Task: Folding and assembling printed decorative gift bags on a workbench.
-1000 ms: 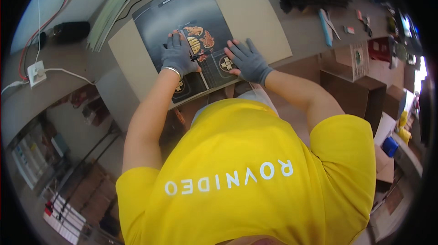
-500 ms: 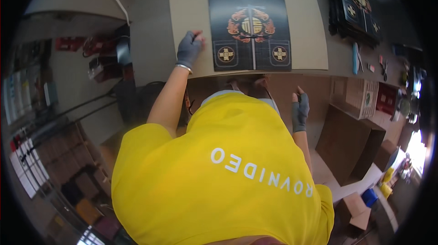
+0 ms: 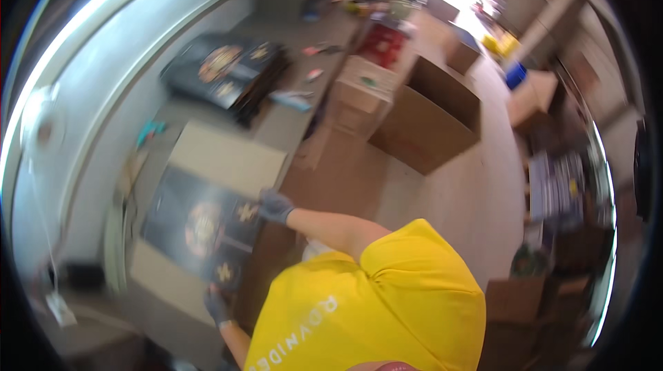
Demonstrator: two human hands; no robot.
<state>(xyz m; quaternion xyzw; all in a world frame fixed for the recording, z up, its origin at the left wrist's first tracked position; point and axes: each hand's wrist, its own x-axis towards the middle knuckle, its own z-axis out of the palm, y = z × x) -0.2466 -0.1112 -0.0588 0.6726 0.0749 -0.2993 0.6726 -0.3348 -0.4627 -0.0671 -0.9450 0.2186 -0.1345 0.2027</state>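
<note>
Flanking dark printed sheet (image 3: 200,226): gloved hands.

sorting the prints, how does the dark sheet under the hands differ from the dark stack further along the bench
The dark sheet lies single and flat on a tan cardboard pad; the dark stack is piled several deep straight on the bench. Both gloved hands, right hand and left hand, grip the sheet; the stack is untouched. Both show an orange emblem.

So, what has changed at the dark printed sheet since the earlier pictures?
The right hand, off the bench half a second ago, has come back to the near edge of the dark printed sheet. The left hand stays at its near corner; blur hides any grip. The sheet still lies on the cardboard.
</note>
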